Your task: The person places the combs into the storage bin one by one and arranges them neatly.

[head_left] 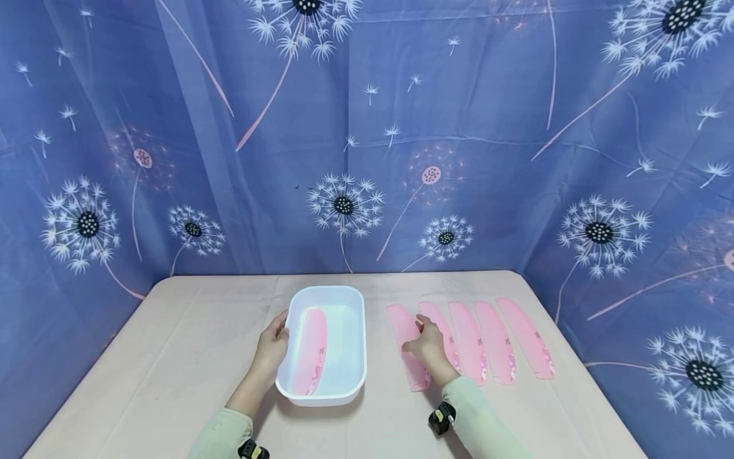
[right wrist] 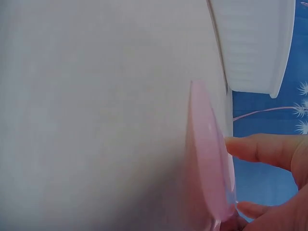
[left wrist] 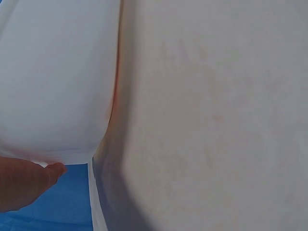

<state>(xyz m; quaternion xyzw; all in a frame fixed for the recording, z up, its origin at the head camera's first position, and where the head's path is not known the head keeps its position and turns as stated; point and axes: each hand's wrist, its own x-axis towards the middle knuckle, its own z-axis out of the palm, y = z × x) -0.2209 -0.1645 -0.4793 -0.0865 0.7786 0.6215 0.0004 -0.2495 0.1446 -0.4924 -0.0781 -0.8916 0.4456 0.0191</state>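
A white plastic basin (head_left: 323, 401) stands on the table with one pink comb (head_left: 312, 347) lying inside along its left part. My left hand (head_left: 272, 347) grips the basin's left wall, and in the left wrist view its thumb (left wrist: 55, 172) presses by the rim. To the right of the basin lies a row of several pink combs (head_left: 471, 344) with printed ends. Over the leftmost comb (head_left: 401, 325) of that row, my right hand (head_left: 429, 347) pinches across its width with thumb and fingers. The right wrist view shows fingertips (right wrist: 232, 144) against this comb's edge.
A pale cloth covers the table (head_left: 172, 357). Blue curtains (head_left: 275, 159) with dandelion prints hang close behind it and along both sides. The rightmost comb (head_left: 524, 338) lies near the table's right side. Each wrist carries a black strapped device (head_left: 442, 417).
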